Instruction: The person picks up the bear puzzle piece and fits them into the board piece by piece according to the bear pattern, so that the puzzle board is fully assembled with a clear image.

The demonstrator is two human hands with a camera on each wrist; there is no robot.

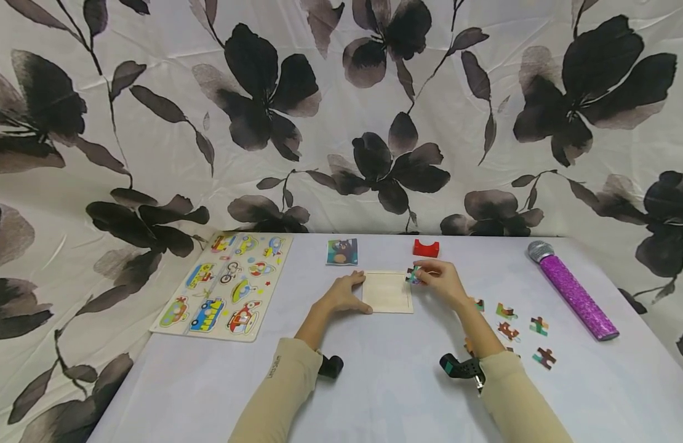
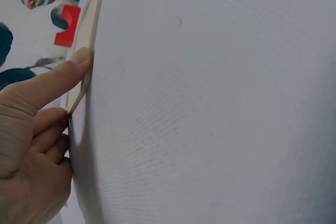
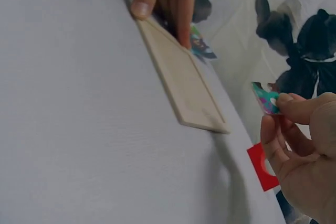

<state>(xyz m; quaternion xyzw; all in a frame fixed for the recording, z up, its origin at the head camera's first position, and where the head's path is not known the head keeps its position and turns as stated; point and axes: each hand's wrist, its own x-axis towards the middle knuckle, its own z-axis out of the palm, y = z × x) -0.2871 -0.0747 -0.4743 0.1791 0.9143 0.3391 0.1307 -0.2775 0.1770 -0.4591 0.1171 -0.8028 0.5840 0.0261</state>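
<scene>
A shallow wooden puzzle tray (image 1: pixel 387 294) lies in front of me with its light inside bare. My left hand (image 1: pixel 344 294) grips its left side, thumb at the near corner and fingers toward the far corner. Over the tray's right edge, my right hand (image 1: pixel 442 280) pinches a jigsaw piece (image 3: pixel 266 99) between thumb and fingers. That piece is teal with purple and is held up off the table, as the right wrist view shows. Several loose jigsaw pieces (image 1: pixel 539 325) are scattered to the right, some partly hidden by the right forearm.
Behind the tray stand a small picture card (image 1: pixel 342 251) and a red notched block (image 1: pixel 426 248). A vehicle puzzle board (image 1: pixel 244 307) lies at the left. At the right is a glittery purple microphone (image 1: pixel 576 295). Floral cloth hangs beyond the white table.
</scene>
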